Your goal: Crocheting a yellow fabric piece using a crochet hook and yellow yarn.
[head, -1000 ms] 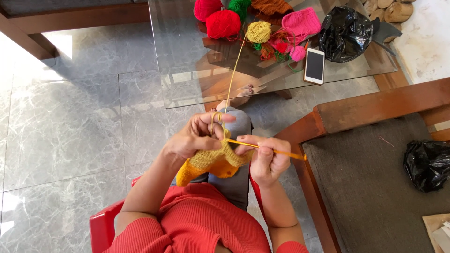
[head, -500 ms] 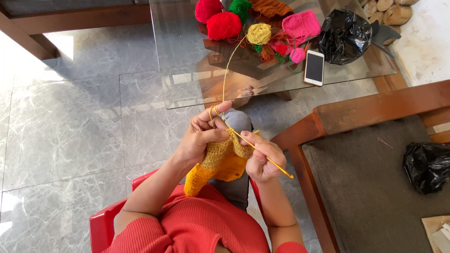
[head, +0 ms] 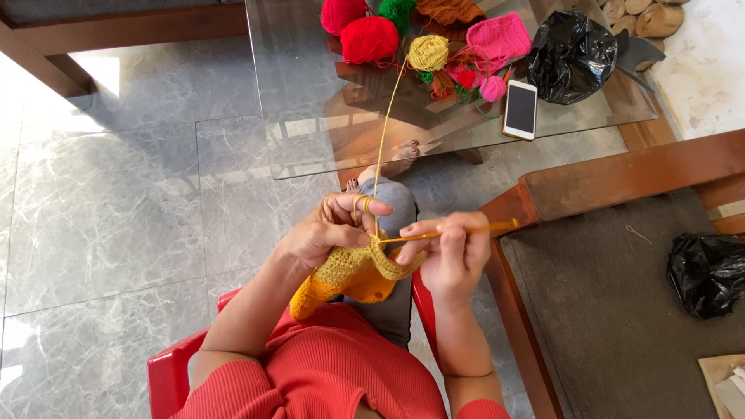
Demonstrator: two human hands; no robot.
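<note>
My left hand [head: 330, 229] pinches the top edge of a mustard and orange crocheted piece [head: 353, 273], with yellow yarn wound around its fingers. My right hand [head: 452, 252] grips an orange crochet hook [head: 458, 230], held level with its tip in the piece's edge. A strand of yellow yarn [head: 385, 128] runs up from my left hand to a yellow yarn ball [head: 428, 53] on the glass table [head: 310, 116]. The piece hangs over my lap, above a grey-clad knee [head: 392, 203].
On the glass table lie red yarn balls [head: 369, 37], a pink knitted piece [head: 498, 37], a white phone [head: 521, 109] and a black plastic bag [head: 570, 56]. A wooden bench with a dark cushion [head: 621, 310] stands at right, holding another black bag [head: 708, 273]. I sit on a red chair [head: 172, 371].
The hook has swung from pointing down-right to lying level. My left hand has lowered slightly, and the piece has shifted between the hands.
</note>
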